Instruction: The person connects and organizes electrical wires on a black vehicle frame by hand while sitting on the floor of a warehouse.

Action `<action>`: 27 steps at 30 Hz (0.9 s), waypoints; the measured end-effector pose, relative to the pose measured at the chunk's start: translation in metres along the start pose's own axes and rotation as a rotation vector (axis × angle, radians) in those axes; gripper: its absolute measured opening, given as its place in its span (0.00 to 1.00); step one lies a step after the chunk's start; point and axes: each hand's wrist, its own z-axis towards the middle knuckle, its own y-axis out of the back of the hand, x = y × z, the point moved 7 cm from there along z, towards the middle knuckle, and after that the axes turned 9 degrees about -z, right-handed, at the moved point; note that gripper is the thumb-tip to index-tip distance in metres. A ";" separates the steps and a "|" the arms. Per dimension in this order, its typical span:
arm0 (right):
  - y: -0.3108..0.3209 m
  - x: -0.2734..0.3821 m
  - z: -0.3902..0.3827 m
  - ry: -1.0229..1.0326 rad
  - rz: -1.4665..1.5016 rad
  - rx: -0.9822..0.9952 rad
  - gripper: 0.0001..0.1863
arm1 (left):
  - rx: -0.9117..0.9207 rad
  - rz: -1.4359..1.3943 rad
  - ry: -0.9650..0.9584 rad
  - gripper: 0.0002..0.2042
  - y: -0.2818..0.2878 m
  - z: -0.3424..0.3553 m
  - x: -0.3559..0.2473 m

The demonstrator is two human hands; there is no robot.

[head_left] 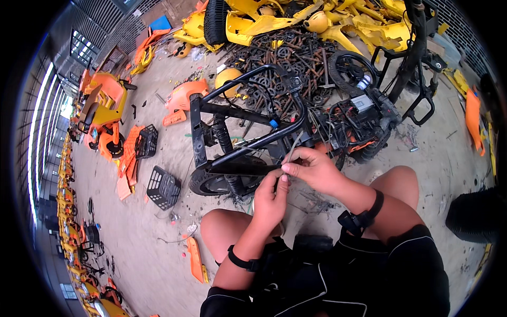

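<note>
my L hand (270,198) + R hand (311,169) both pinched on thin grey strip (293,148) by black bike frame (248,113) | prob light, bendy, slick | grip low nr fingertips

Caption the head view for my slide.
Both hands, left hand and right hand, pinch a thin grey strip beside a stripped black bike frame.

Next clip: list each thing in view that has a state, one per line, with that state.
left hand: closed around the thin grey strip, below the right hand.
right hand: fingertips pinched on the strip.
thin grey strip: held, upper end pointing up.
black bike frame: stripped, lying on its side.
black baskets: detached, on the floor.
yellow panels: piled up.
</note>
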 end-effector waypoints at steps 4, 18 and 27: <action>0.005 0.030 -0.001 0.071 -0.126 -0.112 0.09 | 0.012 -0.061 0.068 0.09 -0.001 -0.003 -0.001; 0.003 0.068 -0.011 0.334 -0.574 -0.086 0.09 | -0.213 0.058 -0.276 0.12 0.018 -0.003 -0.044; -0.016 0.066 -0.019 0.500 -0.873 -0.025 0.08 | -0.211 0.166 -0.351 0.07 0.016 0.000 -0.068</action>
